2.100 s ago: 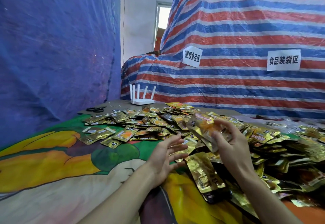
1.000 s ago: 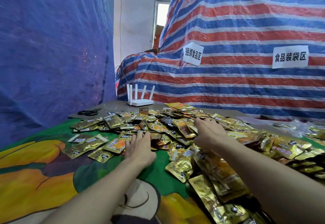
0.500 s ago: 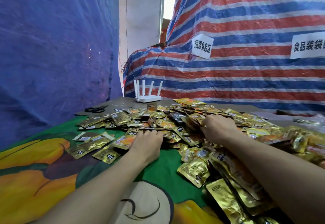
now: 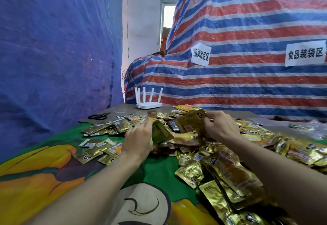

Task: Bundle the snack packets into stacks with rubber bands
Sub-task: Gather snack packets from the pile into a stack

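Note:
A wide heap of gold foil snack packets (image 4: 230,164) covers the right and middle of the table. My left hand (image 4: 139,140) is raised just above the heap and grips one gold packet (image 4: 161,132) by its edge. To its right, my right hand (image 4: 221,127) holds up another gold packet (image 4: 191,124), tilted with its back label showing. The two held packets are close together, a little apart. I see no rubber band in either hand.
The table wears a green, orange and white cartoon cloth (image 4: 53,180). Black scissors (image 4: 98,116) and a white router (image 4: 148,104) sit at the far edge. A blue tarp (image 4: 53,56) rises on the left, a striped tarp (image 4: 247,65) behind.
Both hands were pressed down into the heap half a second ago. Now they have lifted off it, each with a packet in its fingers.

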A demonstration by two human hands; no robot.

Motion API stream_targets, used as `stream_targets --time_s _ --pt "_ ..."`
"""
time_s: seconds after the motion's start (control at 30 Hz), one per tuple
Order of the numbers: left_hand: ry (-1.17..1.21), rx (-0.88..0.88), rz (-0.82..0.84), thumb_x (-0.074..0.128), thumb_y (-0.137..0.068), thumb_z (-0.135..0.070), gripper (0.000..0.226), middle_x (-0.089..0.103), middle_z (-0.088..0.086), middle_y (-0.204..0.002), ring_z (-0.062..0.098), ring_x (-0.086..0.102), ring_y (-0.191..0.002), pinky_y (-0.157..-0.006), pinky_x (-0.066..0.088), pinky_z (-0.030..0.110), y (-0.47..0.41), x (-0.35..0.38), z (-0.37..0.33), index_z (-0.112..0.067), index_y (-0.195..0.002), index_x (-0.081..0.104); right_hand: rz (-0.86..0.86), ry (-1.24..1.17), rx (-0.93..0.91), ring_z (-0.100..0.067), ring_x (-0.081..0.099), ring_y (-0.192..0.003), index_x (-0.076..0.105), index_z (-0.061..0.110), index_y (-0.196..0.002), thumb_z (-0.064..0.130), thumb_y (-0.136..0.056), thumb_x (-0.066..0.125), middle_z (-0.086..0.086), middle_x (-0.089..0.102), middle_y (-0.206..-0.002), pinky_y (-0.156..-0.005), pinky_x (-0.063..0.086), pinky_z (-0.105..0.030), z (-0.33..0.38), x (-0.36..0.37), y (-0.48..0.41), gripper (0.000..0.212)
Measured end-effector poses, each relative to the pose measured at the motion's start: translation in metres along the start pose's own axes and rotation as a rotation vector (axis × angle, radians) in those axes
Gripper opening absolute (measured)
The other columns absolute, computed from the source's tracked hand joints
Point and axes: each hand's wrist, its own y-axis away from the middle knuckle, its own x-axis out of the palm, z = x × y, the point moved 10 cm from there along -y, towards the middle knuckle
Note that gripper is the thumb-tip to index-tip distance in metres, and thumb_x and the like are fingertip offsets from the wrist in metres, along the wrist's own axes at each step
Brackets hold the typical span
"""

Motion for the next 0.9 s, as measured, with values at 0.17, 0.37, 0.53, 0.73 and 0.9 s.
stream_targets --time_s 0.17,0.37,0.53,0.73,0.9 --pt "0.246 -0.234 -0.127 0.036 -0.107 -0.017 0.018 0.053 0.001 -0.073 0.02 0.05 -0.06 -0.053 0.037 0.031 -0.001 -0.023 0.013 -0.009 -0.108 0.052 -0.028 -0.49 0.079 -0.02 0.065 -0.074 0.065 0.014 -0.101 0.023 -0.105 0.05 -0.003 0.068 -0.089 -0.059 0.053 -0.033 0.01 -0.022 0.007 0.017" --pt "0.658 -0.666 -0.212 0.04 -0.107 -0.024 0.026 0.054 -0.004 -0.076 0.009 0.048 -0.065 -0.052 0.032 0.026 0.024 -0.027 0.024 -0.009 -0.094 0.057 -0.034 -0.741 0.106 -0.017 0.066 -0.091 0.065 0.02 -0.109 0.02 -0.106 0.049 -0.003 0.067 -0.104 -0.069 0.059 -0.031 0.019 -0.042 0.028 0.017" --pt "0.989 -0.884 -0.302 0.046 -0.105 -0.029 0.018 0.062 -0.005 -0.101 0.014 0.058 -0.089 -0.074 0.05 0.031 0.06 -0.02 0.023 -0.027 -0.115 0.062 -0.036 -1.028 0.213 -0.007 0.067 -0.075 0.063 0.031 -0.102 0.026 -0.106 0.047 0.003 0.07 -0.087 -0.056 0.054 -0.019 0.023 -0.044 0.061 0.017" --pt "1.313 -1.125 -0.314 0.061 -0.099 -0.024 0.009 0.066 0.011 -0.113 0.03 0.064 -0.099 -0.088 0.055 0.047 0.1 0.008 0.027 -0.03 -0.093 0.066 -0.157 -1.044 0.322 -0.01 0.067 -0.076 0.061 0.026 -0.103 0.03 -0.107 0.046 -0.002 0.067 -0.091 -0.058 0.054 -0.023 0.016 -0.027 0.112 0.016" --pt "1.589 -1.291 -0.224 0.064 -0.096 -0.017 0.011 0.066 0.014 -0.096 0.026 0.061 -0.073 -0.064 0.05 0.033 0.107 0.025 0.032 -0.007 -0.099 0.064 -0.207 -1.071 0.342 -0.028 0.063 -0.072 0.062 0.019 -0.099 0.037 -0.106 0.043 -0.013 0.066 -0.084 -0.063 0.054 -0.041 0.014 -0.024 0.133 0.028"
